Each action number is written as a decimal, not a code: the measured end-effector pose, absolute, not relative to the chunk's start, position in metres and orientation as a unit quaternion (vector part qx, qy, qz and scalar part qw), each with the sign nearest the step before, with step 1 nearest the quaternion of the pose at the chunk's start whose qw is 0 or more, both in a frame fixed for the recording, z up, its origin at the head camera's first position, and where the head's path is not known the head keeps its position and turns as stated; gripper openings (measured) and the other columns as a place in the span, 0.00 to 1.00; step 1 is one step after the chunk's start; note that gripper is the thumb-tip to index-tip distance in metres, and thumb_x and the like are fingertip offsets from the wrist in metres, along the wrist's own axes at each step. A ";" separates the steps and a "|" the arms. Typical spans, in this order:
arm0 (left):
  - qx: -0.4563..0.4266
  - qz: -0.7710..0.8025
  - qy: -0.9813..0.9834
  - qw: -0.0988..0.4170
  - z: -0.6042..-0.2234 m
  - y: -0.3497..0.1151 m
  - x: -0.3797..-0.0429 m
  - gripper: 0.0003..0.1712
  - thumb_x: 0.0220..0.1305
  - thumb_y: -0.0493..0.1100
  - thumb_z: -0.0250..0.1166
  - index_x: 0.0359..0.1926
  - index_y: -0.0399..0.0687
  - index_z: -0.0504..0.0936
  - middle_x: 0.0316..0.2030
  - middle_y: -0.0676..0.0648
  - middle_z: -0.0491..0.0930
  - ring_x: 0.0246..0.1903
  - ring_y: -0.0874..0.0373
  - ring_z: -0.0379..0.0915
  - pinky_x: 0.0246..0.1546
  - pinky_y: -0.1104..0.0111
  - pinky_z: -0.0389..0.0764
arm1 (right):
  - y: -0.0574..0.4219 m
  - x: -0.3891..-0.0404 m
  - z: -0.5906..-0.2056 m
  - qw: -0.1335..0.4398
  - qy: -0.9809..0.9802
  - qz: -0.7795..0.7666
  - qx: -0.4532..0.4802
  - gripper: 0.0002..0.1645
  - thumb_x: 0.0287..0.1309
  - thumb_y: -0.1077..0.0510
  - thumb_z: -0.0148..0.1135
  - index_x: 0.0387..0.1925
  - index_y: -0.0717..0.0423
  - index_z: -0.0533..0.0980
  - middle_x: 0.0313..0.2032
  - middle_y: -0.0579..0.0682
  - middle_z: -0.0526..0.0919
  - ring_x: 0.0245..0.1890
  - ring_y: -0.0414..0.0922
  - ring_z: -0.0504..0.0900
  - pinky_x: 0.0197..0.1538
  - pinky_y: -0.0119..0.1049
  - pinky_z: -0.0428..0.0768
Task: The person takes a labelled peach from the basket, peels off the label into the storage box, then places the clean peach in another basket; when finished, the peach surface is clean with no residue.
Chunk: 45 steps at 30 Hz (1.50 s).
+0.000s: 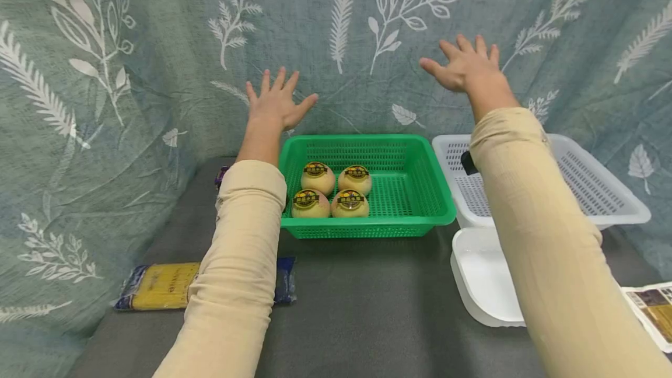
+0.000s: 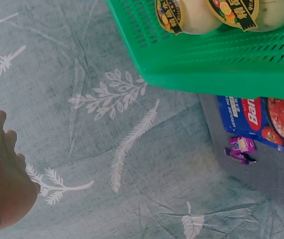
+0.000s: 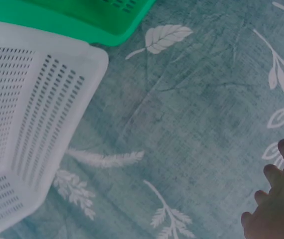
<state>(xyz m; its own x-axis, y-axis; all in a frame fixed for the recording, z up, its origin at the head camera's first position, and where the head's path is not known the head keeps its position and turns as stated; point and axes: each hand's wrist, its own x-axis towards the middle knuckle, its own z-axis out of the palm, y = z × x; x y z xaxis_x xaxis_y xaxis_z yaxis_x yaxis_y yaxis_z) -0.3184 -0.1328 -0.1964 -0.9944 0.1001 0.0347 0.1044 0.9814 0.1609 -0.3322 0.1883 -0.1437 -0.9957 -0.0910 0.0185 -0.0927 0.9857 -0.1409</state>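
Note:
Both arms reach forward and up in the head view. My left hand point(image 1: 277, 104) is raised with fingers spread and nothing in it, above the back left of a green basket point(image 1: 367, 222). Held up in front of the curtain, my right hand point(image 1: 467, 69) also has its fingers apart and holds nothing; it is above the back of a white basket point(image 1: 622, 206). Inside the green basket, several round pale fruits point(image 1: 317, 178) with black and gold labels sit in its left half. The wrist views show each hand only partly, at the frame's edge.
A yellow spaghetti pack point(image 1: 165, 286) lies front left, partly behind the left sleeve. A blue sauce pouch point(image 2: 241, 117) and small purple wrapped pieces point(image 2: 242, 145) lie left of the green basket. Right are a white tub point(image 1: 485, 279) and a printed packet point(image 1: 653, 308). A curtain point(image 1: 173, 74) hangs behind.

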 end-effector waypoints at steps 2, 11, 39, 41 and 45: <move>-0.051 -0.082 -0.995 0.013 -0.196 -0.133 -0.319 0.43 0.70 0.70 0.31 0.76 0.56 0.32 0.73 0.45 0.25 0.69 0.45 0.14 0.64 0.42 0.21 | 0.188 -0.333 -0.144 0.006 -0.996 0.070 0.048 0.47 0.66 0.28 0.21 0.74 0.51 0.31 0.71 0.61 0.25 0.68 0.62 0.20 0.65 0.59 0.22; -0.051 -0.082 -0.995 0.018 -0.192 -0.134 -0.321 0.43 0.70 0.70 0.32 0.76 0.57 0.32 0.73 0.45 0.25 0.69 0.44 0.14 0.64 0.42 0.22 | 0.191 -0.335 -0.145 0.013 -0.996 0.067 0.061 0.47 0.65 0.27 0.20 0.74 0.49 0.27 0.71 0.60 0.22 0.67 0.62 0.18 0.65 0.59 0.21; -0.087 -0.379 -0.920 -0.046 -0.253 -0.228 -0.286 0.40 0.73 0.58 0.47 0.76 0.46 0.43 0.71 0.32 0.44 0.65 0.30 0.49 0.59 0.40 0.61 | 0.214 -0.312 -0.256 -0.188 -0.628 0.744 0.129 0.47 0.67 0.30 0.33 0.75 0.53 0.41 0.72 0.64 0.42 0.70 0.61 0.46 0.59 0.51 0.72; -0.087 -0.428 -0.897 -0.072 -0.265 -0.231 -0.283 0.39 0.74 0.57 0.47 0.76 0.47 0.43 0.72 0.33 0.43 0.65 0.32 0.51 0.58 0.42 0.65 | 0.207 -0.311 -0.270 -0.215 -0.610 0.753 0.122 0.47 0.67 0.30 0.31 0.75 0.53 0.40 0.72 0.65 0.41 0.70 0.62 0.46 0.59 0.53 0.72; -0.086 -0.512 -0.845 -0.126 -0.288 -0.232 -0.277 0.38 0.75 0.55 0.46 0.76 0.49 0.41 0.72 0.34 0.42 0.67 0.35 0.49 0.58 0.45 0.67 | 0.193 -0.309 -0.293 -0.262 -0.606 0.742 0.112 0.47 0.68 0.30 0.28 0.75 0.54 0.39 0.72 0.66 0.40 0.70 0.63 0.45 0.58 0.53 0.72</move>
